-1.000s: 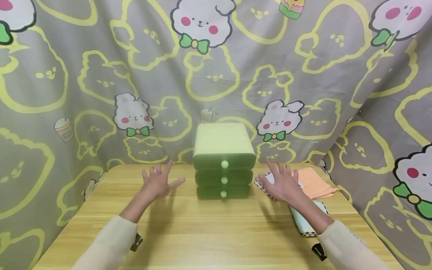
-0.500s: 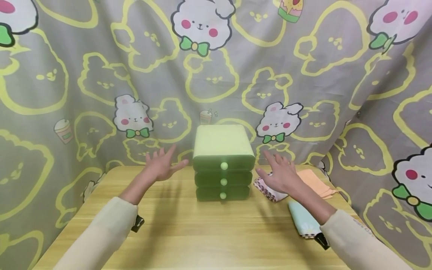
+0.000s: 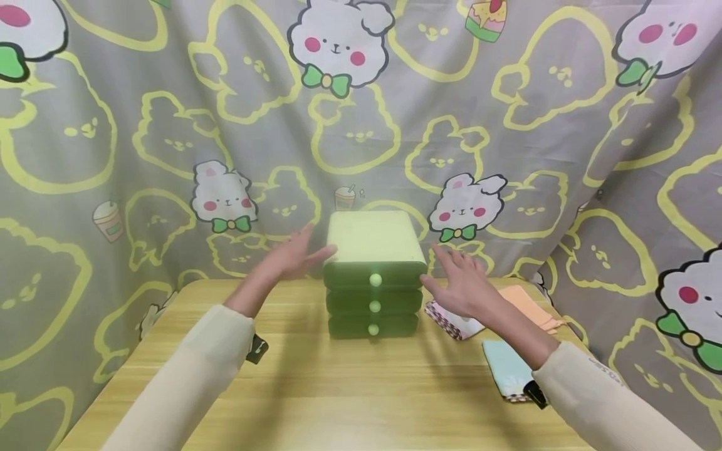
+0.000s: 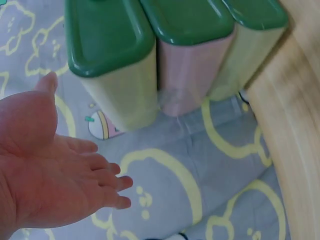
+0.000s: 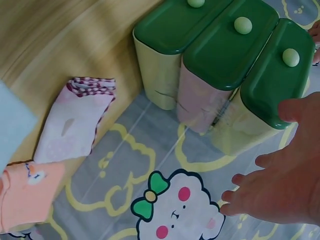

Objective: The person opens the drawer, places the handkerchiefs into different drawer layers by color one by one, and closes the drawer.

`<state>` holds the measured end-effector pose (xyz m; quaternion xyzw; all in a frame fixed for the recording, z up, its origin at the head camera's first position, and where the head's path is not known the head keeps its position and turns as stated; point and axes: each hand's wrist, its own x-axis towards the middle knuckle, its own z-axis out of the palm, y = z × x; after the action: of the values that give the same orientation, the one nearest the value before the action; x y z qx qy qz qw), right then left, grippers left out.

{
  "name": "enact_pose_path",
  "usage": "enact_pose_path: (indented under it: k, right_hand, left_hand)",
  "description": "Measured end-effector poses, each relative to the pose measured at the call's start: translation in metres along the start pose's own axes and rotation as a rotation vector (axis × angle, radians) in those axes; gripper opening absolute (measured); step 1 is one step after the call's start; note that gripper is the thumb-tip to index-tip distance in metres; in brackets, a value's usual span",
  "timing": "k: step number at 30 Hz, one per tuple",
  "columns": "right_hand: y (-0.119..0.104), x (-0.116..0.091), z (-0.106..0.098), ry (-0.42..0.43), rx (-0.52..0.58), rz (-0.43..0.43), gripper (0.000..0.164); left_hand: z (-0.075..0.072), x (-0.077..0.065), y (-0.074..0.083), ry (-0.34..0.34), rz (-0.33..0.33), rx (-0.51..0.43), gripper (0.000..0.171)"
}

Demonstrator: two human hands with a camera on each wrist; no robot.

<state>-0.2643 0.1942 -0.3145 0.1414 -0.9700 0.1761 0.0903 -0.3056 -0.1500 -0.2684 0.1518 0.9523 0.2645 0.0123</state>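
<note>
A small three-drawer cabinet (image 3: pixel 375 237) stands at the back of the table, with green fronts, round pale knobs and a pale top. My left hand (image 3: pixel 289 257) hovers just left of its top, thumb extended toward it and fingers straight. On the other side, my right hand (image 3: pixel 464 287) is held in the air by the upper right corner, fingers spread. In the left wrist view, the left palm (image 4: pixel 55 175) faces the cabinet's side with nothing in it. The right wrist view has the right thumb (image 5: pixel 290 109) near the top drawer's front; whether it touches cannot be told.
To the right of the cabinet lie a folded pink cloth with checked trim (image 3: pixel 454 319), an orange cloth (image 3: pixel 527 307) and a folded light-blue cloth (image 3: pixel 504 363), partly under the right forearm. A patterned curtain (image 3: pixel 361 125) hangs right behind the wooden table (image 3: pixel 361 388).
My left hand has moved up and to the right, closer to the cabinet. The right hand has risen and shifted a little left toward it. Cabinet and cloths stay put.
</note>
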Motion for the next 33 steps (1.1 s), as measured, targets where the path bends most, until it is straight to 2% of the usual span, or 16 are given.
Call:
enact_pose_path:
  k: [2, 5, 8, 15, 21, 33]
  right_hand:
    - [-0.002, 0.0, 0.0, -0.013, 0.022, 0.009, 0.077]
    - [-0.006, 0.0, 0.0, -0.028, 0.046, 0.013, 0.077]
    - [-0.008, 0.0, -0.001, -0.038, 0.051, 0.011, 0.078]
    - [-0.013, 0.0, -0.001, -0.064, 0.034, 0.001, 0.078]
    - [-0.015, -0.001, -0.003, -0.085, 0.0, 0.015, 0.076]
    - [-0.022, -0.001, -0.009, -0.224, -0.061, 0.074, 0.074]
  left_hand:
    - [0.004, 0.005, 0.002, -0.003, 0.048, -0.077, 0.09]
    - [0.011, 0.012, 0.005, -0.01, 0.152, -0.203, 0.073]
    - [0.017, 0.015, 0.007, -0.022, 0.201, -0.261, 0.058]
    - [0.018, 0.012, 0.011, -0.057, 0.067, -0.176, 0.064]
    - [0.016, 0.015, 0.011, -0.096, 0.013, -0.179, 0.06]
    - [0.012, 0.02, 0.01, -0.097, -0.075, -0.161, 0.055]
